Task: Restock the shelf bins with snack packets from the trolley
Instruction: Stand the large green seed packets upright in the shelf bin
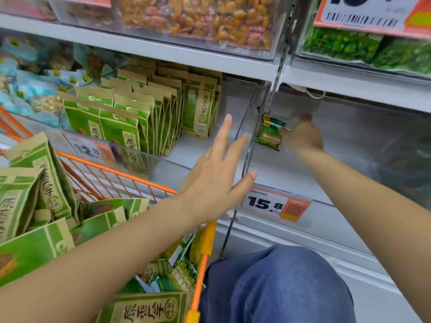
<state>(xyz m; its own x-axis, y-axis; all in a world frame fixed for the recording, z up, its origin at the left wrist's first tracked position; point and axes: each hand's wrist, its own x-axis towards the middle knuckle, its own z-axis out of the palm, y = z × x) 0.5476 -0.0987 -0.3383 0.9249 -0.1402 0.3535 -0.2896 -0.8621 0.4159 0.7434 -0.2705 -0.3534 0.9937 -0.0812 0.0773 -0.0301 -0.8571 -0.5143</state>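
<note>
My right hand (303, 136) reaches into the clear right-hand shelf bin (326, 173) and grips small green snack packets (269, 134) near the bin's left divider. My left hand (214, 173) hovers with fingers spread in front of the divider, holding nothing. The orange wire trolley (130, 176) at lower left carries many green-and-tan snack packets (35, 190). More of the same green-and-tan packets (144, 117) stand in rows in the left bin.
A price tag reading 15.8 (275, 203) hangs on the right bin's front edge; another tag (88, 148) fronts the left bin. Bins of nuts (198, 17) and green snacks (349, 43) sit on the shelf above. My knee in blue jeans (279, 283) is below.
</note>
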